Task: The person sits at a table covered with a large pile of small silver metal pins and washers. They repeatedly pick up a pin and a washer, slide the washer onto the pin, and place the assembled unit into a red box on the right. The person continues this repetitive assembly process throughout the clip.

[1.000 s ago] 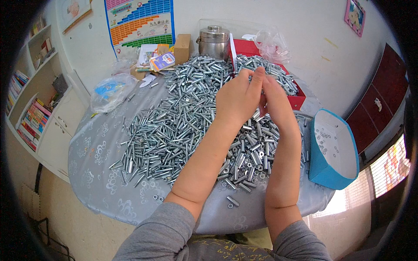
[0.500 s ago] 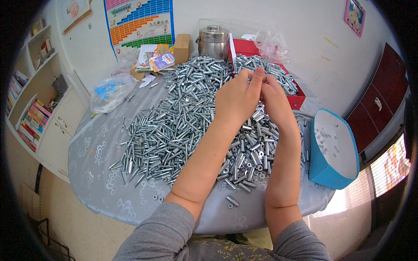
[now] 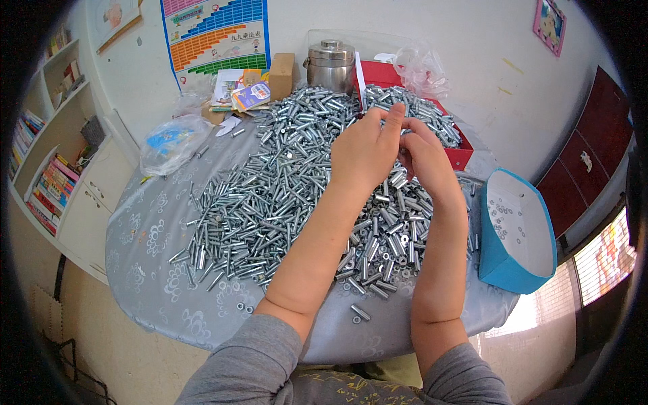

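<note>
My left hand (image 3: 366, 150) is closed, its thumb pointing up, above the right part of a big heap of bolts (image 3: 270, 196). Against its fingertips sits my right hand (image 3: 430, 159), with its fingers curled in. Whatever they pinch between them is hidden behind the fingers. Below my hands lie short metal sleeves (image 3: 372, 251) mixed with washers (image 3: 404, 240). Just beyond my hands, a red box (image 3: 460, 156) is filled with more shiny metal pieces.
A blue box (image 3: 516, 270) with a white inside holds scattered washers at the right. At the back stand a steel pot (image 3: 331, 66), a cardboard box (image 3: 281, 77) and booklets (image 3: 251, 96). A plastic bag (image 3: 174, 143) lies at the left of the grey tablecloth (image 3: 152, 270).
My right hand's fingers have curled and shifted slightly, opening a small gap from my left hand. My left hand has moved very slightly left. The heap looks the same.
</note>
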`<act>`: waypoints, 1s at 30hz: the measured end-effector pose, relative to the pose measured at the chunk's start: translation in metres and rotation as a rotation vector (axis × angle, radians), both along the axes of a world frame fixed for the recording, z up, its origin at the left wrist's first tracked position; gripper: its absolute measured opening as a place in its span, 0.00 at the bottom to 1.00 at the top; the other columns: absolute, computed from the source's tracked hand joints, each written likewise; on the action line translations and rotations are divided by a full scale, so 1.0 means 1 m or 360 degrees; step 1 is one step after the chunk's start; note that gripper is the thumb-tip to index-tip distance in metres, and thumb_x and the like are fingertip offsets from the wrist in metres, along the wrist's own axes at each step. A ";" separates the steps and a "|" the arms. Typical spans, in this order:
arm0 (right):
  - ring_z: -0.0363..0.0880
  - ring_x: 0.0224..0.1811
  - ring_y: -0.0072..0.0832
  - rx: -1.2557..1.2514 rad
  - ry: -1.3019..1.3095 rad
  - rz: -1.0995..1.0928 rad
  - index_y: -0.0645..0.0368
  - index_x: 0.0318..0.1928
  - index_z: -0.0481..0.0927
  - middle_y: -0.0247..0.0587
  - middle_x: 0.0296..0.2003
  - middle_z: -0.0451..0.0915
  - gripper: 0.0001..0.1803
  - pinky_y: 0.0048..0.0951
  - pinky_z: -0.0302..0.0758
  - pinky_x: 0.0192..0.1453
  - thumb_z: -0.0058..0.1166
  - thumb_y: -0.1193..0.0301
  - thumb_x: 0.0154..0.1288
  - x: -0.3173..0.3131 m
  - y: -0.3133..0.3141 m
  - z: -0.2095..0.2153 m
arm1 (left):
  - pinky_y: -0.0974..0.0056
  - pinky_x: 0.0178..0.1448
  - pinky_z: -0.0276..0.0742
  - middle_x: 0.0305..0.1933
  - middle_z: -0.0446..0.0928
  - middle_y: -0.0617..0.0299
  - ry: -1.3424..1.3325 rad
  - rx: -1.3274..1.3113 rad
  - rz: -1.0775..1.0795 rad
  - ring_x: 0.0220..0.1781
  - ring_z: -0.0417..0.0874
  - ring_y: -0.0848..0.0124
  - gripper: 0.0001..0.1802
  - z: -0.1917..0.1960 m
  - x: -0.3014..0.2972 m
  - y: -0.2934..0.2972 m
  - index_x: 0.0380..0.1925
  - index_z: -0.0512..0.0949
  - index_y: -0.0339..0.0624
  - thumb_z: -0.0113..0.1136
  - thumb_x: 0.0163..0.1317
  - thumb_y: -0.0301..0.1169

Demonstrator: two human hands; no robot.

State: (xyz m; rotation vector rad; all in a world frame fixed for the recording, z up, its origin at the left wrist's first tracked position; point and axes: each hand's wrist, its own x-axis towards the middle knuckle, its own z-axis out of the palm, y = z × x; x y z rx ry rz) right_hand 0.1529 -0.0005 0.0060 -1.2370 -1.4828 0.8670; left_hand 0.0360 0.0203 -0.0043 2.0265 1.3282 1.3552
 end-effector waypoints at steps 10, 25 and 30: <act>0.70 0.28 0.21 0.0152 0.0020 0.0005 0.66 0.41 0.74 0.36 0.26 0.74 0.15 0.24 0.67 0.33 0.41 0.69 0.59 0.000 0.010 -0.009 | 0.53 0.40 0.70 0.27 0.77 0.49 -0.0014 -0.0032 0.0017 0.36 0.78 0.50 0.37 0.000 -0.002 0.001 0.32 0.75 0.39 0.24 0.65 0.59; 0.67 0.21 0.19 -0.0201 -0.0116 0.0113 0.62 0.47 0.71 0.34 0.25 0.71 0.17 0.24 0.66 0.19 0.39 0.67 0.61 0.003 0.010 -0.006 | 0.51 0.43 0.69 0.32 0.78 0.46 0.0024 -0.0091 0.0038 0.39 0.77 0.48 0.38 -0.001 -0.003 0.000 0.33 0.75 0.39 0.24 0.64 0.61; 0.67 0.21 0.18 -0.0027 -0.0069 0.0000 0.62 0.48 0.71 0.33 0.25 0.71 0.18 0.22 0.66 0.17 0.39 0.63 0.65 0.004 0.010 -0.012 | 0.52 0.42 0.70 0.32 0.78 0.46 0.0030 -0.0065 0.0042 0.39 0.77 0.48 0.38 -0.005 0.000 0.004 0.32 0.75 0.39 0.25 0.64 0.61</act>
